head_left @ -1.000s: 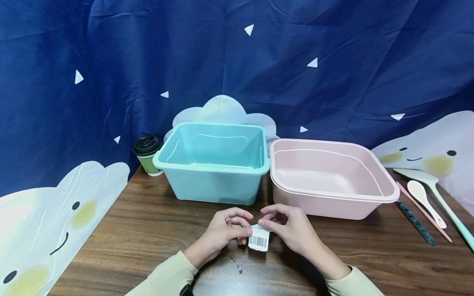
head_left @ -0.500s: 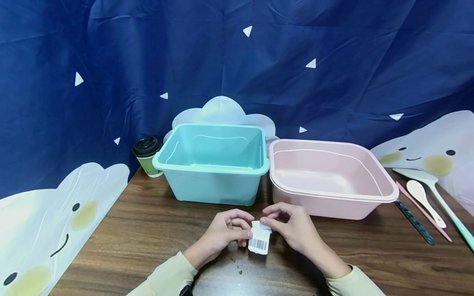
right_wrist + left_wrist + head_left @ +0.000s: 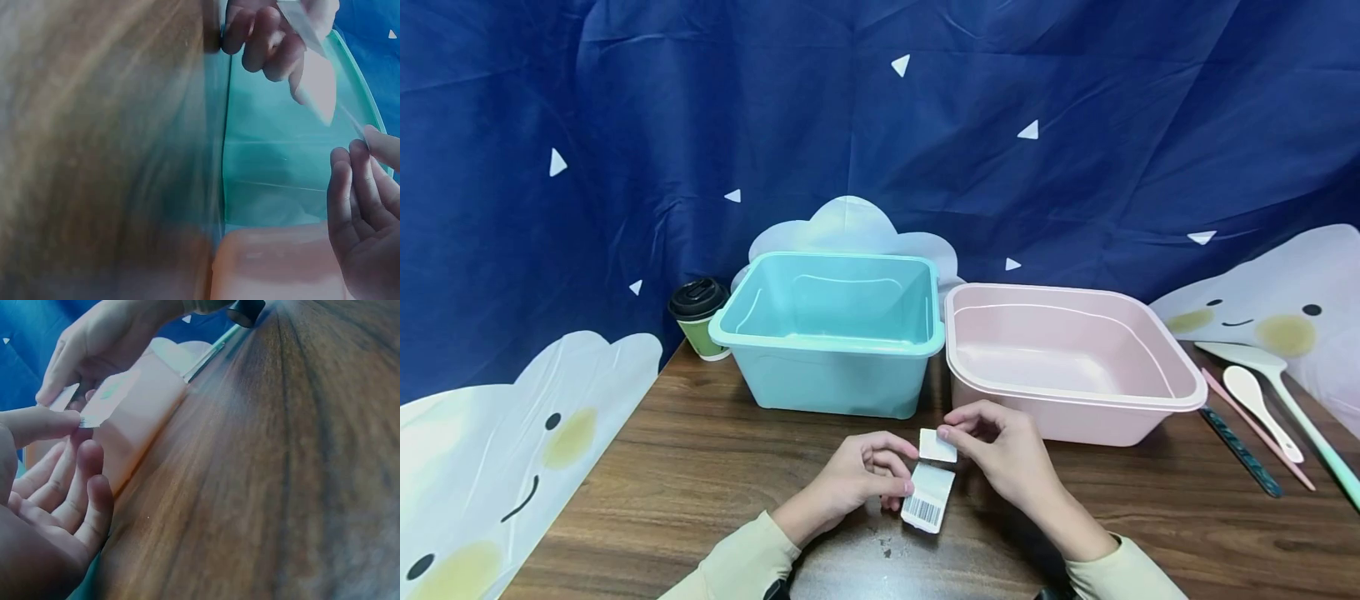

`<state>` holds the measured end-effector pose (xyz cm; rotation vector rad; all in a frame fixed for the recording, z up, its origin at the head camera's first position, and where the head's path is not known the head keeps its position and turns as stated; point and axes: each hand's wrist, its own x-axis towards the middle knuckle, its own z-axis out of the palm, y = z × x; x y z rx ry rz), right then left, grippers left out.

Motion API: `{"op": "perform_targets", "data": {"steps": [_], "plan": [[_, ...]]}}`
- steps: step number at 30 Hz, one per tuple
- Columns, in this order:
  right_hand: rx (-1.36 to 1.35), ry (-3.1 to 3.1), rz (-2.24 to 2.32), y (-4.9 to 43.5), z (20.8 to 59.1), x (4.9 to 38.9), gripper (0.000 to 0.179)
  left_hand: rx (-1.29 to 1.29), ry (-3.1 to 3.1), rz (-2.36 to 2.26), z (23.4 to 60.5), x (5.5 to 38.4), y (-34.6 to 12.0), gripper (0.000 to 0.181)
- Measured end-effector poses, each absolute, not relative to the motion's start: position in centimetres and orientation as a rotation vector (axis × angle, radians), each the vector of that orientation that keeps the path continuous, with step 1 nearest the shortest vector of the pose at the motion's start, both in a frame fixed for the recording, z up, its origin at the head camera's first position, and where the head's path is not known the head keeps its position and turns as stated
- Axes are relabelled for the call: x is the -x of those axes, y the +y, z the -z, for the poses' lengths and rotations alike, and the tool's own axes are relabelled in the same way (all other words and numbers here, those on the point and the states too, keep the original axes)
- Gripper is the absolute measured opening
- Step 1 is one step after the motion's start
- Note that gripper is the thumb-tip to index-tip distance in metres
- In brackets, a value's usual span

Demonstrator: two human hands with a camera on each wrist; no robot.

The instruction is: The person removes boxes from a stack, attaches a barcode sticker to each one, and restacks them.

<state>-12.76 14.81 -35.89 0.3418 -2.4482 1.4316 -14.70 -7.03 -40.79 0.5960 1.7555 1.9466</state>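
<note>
Above the table's near middle, my left hand (image 3: 856,473) pinches a small white barcode slip (image 3: 931,487) between thumb and fingers. A smaller blank white piece (image 3: 936,446) is pinched by my right hand (image 3: 1009,454), just beyond the slip's far edge; a narrow gap shows between the two. In the left wrist view the slip (image 3: 106,403) shows a faint greenish mark on its other side. Seen from the right wrist, the small piece (image 3: 353,122) appears edge-on and thin. What the slip and piece are made of cannot be told.
Behind the hands stand a teal basin (image 3: 835,379) and a pink basin (image 3: 1052,417), side by side. A lidded green cup (image 3: 700,321) is at the left. On the right lie a white spoon (image 3: 1258,408), a pink stick (image 3: 1270,437), a dark patterned strip (image 3: 1243,454) and a long-handled turner (image 3: 1300,412).
The small white piece has come away from the slip's top, moving up and right with my right hand. The slip has shifted slightly toward me in my left hand.
</note>
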Motion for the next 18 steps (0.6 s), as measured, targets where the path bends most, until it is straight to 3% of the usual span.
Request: {"op": "perform_targets", "data": {"steps": [12, 18], "plan": [[-0.365, -2.389, -1.477, 14.8, 35.3, 12.5, 0.015, -0.484, 1.910, -1.837, 40.4, 14.4, -6.6, 0.029], [-0.540, -2.247, -1.319, 14.5, 35.7, 12.4, 0.013, -0.393, 1.715, -1.953, 39.7, 14.5, -6.5, 0.033]]}}
